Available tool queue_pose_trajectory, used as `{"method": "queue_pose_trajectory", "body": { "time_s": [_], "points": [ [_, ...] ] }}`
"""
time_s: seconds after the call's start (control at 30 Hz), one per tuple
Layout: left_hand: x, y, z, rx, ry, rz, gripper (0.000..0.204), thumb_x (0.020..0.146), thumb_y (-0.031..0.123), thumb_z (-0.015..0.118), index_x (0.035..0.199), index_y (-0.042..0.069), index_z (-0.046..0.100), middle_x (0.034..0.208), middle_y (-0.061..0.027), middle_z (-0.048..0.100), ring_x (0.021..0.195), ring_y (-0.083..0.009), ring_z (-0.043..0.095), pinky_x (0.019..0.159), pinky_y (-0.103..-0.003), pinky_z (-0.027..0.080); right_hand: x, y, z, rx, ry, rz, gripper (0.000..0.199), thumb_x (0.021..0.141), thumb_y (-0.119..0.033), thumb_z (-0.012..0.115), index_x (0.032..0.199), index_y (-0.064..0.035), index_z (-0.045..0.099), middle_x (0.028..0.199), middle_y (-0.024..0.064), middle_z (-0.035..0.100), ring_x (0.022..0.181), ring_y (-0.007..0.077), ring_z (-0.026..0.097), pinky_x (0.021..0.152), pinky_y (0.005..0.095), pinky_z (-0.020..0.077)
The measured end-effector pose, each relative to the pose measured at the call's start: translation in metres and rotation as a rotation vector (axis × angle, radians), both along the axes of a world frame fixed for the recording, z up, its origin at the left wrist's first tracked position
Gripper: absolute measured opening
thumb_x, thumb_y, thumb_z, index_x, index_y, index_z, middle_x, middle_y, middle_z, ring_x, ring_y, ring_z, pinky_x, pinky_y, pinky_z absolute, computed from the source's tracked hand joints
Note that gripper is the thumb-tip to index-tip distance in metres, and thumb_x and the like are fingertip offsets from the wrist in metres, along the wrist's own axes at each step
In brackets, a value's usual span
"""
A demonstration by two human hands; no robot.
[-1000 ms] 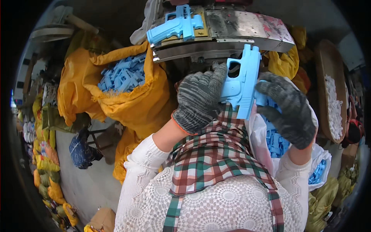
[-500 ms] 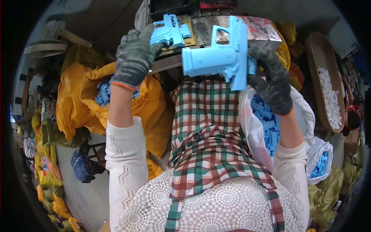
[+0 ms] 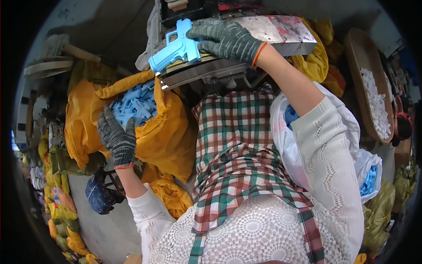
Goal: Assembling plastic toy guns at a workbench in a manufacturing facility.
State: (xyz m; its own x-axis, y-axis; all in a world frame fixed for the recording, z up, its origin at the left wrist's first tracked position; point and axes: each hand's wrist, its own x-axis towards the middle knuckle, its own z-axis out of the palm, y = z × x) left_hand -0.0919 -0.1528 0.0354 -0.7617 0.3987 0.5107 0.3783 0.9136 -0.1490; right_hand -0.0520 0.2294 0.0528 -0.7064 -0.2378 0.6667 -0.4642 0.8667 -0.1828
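A light-blue toy pistol [image 3: 178, 49] lies over the machine's plate at the far middle, its grip pointing to the near left. My right hand [image 3: 226, 40], in a grey striped glove with an orange cuff, reaches across from the right and has its fingers on the pistol's slide. Down to the left, my left hand [image 3: 117, 137], gloved the same way, is at the rim of an orange-yellow sack [image 3: 165, 136]. Its thumb and fingers are apart, with no object seen in them. Inside the sack are many blue toy pistols [image 3: 137, 102], some smeared by motion.
The machine's metal box [image 3: 281, 33], stained with paint, stands at the far middle. A white sack [image 3: 285, 145] with blue parts sits by my right arm, a smaller white bag [image 3: 368, 180] beyond it. Far right is a long basket [image 3: 360, 83] of white pieces.
My left hand has left the machine for the yellow sack and no longer holds its toy pistol. My right hand has carried the other pistol leftward onto the machine's plate.
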Motion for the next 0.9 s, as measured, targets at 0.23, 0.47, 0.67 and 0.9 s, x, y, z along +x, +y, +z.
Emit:
{"method": "queue_pose_trajectory", "body": {
  "time_s": [0.23, 0.47, 0.67, 0.9],
  "points": [
    [0.025, 0.06, -0.005, 0.092, -0.489, -0.544, 0.057, 0.082, 0.014, 0.065, 0.133, 0.003, 0.043, 0.125, -0.0201, 0.052, 0.117, -0.0321, 0.049, 0.099, -0.039, 0.037, 0.143, -0.022, -0.038, -0.252, 0.035, 0.094, 0.027, 0.08, -0.016, 0.064, 0.104, -0.0047, 0.064, 0.102, 0.0143, 0.064, 0.094, 0.0292, 0.06, 0.085, 0.0389, 0.0468],
    [0.051, 0.082, -0.005, -0.064, -1.053, -0.634, 0.056, 0.083, 0.007, 0.064, 0.135, 0.007, 0.042, 0.122, -0.0154, 0.056, 0.114, -0.0254, 0.053, 0.094, -0.035, 0.041, 0.281, 0.09, -0.155, -0.205, -0.757, -0.656, 0.03, 0.084, -0.032, 0.058, 0.103, -0.0101, 0.065, 0.103, 0.0107, 0.065, 0.09, 0.0286, 0.062, 0.081, 0.0378, 0.0473],
    [0.055, 0.084, -0.011, -0.106, -0.998, -0.586, 0.058, 0.083, 0.016, 0.064, 0.136, 0.01, 0.041, 0.124, -0.017, 0.055, 0.118, -0.0293, 0.05, 0.097, -0.038, 0.04, 0.361, 0.171, -0.231, 0.014, -0.98, -1.621, 0.028, 0.083, -0.017, 0.047, 0.108, -0.0091, 0.056, 0.104, 0.0178, 0.062, 0.1, 0.0332, 0.06, 0.084, 0.0444, 0.048],
    [0.058, 0.079, -0.009, -0.141, -1.041, -0.572, 0.058, 0.082, 0.014, 0.063, 0.135, 0.007, 0.041, 0.122, -0.0181, 0.056, 0.115, -0.0305, 0.052, 0.096, -0.038, 0.041, 0.341, 0.163, -0.217, 0.388, -1.357, -0.852, 0.025, 0.077, -0.01, 0.053, 0.1, -0.0097, 0.064, 0.093, 0.0155, 0.066, 0.088, 0.0309, 0.064, 0.079, 0.0422, 0.0502]
  ]
}}
